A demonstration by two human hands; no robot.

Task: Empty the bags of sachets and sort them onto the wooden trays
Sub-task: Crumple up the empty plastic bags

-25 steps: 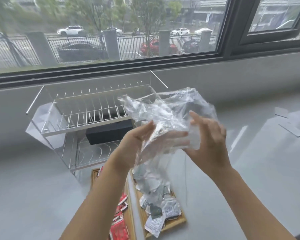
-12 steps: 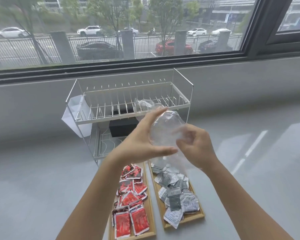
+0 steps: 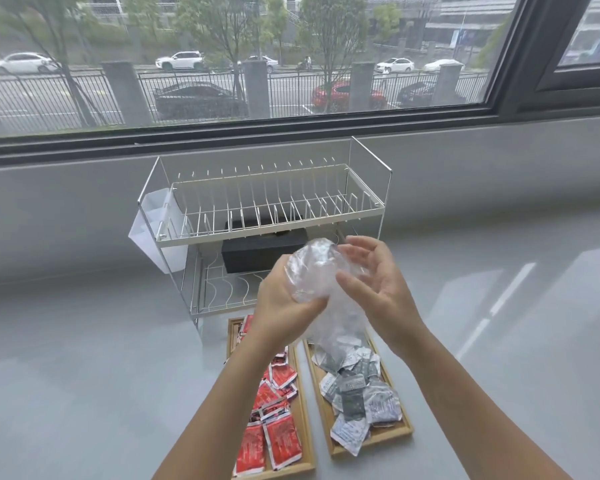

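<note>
Over the grey counter (image 3: 84, 358), the empty clear plastic bag (image 3: 317, 271) is being balled up, gripped by the left hand (image 3: 284, 303) and pressed by the flat-open right hand (image 3: 378, 285), and it's probably best kept clear of the silver sachets (image 3: 357, 393).

At the frame's center, the left hand (image 3: 284, 303) and right hand (image 3: 378, 285) hold a crumpled bag (image 3: 321, 271) between them, above two trays on the tabletop (image 3: 84, 375). The left tray (image 3: 305, 410) sits just beside the right tray (image 3: 404, 420), both in the lower middle, each filled with sachets (image 3: 278, 438). Behind the trays stands a dish rack (image 3: 267, 216), with a box (image 3: 257, 251) on its lower shelf. The window (image 3: 222, 64) spans the top.
</note>
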